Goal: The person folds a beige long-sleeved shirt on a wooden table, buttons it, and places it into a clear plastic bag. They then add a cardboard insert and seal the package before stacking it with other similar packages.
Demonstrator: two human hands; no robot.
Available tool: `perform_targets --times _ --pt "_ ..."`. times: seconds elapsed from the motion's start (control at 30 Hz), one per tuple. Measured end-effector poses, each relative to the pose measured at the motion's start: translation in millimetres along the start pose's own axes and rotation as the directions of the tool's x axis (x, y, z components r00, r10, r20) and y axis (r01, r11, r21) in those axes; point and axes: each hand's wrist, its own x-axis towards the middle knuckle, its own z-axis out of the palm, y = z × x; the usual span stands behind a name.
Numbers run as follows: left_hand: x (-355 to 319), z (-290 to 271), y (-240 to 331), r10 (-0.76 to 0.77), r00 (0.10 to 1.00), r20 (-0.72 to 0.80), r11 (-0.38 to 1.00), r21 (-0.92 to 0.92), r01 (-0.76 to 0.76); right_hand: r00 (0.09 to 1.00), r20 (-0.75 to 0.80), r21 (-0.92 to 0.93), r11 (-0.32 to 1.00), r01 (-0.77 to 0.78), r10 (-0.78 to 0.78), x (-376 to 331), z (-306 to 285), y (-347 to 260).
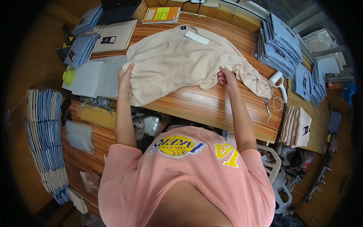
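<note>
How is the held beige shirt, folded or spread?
Spread: the beige shirt lies wide across the table, sleeve trailing rightward, left hand and right hand holding it.

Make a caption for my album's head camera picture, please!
Left hand and right hand hold a beige shirt on a striped table near stacked blue garments.

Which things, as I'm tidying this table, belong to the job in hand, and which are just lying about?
Likely the job:
beige shirt, in left hand and right hand
white card on it

Seemingly just lying about:
orange notebook
green object
white-handled tool
</note>
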Motion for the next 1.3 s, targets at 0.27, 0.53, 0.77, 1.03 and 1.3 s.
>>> perform_targets --times 0.27,0.53,0.77,1.03,1.3 --pt "3 -26 6 0.004 0.997 0.071 0.957 -0.289 0.017 0.982 0.170 0.733 0.677 -0.066 -0.088 -11 -2 -11" --pt "5 -50 -38 -0.136 0.980 -0.148 0.981 -0.156 0.112 0.982 -0.183 0.260 0.961 0.090 -0.043 -49 -28 11" --pt "-24 -74 -55 -0.265 0.920 0.289 0.870 -0.340 0.357 0.816 -0.308 -0.361 0.853 0.376 -0.489 -62 -71 15" --pt "-36 -75 -62 -0.259 0.903 0.342 0.891 -0.277 0.360 0.965 0.116 0.301 0.935 0.190 -0.234 -58 -39 -29" --pt "-24 -56 21 -0.161 0.982 0.100 0.876 -0.444 0.189 0.946 0.153 0.029 0.958 0.285 -0.286 -81 -22 -116"
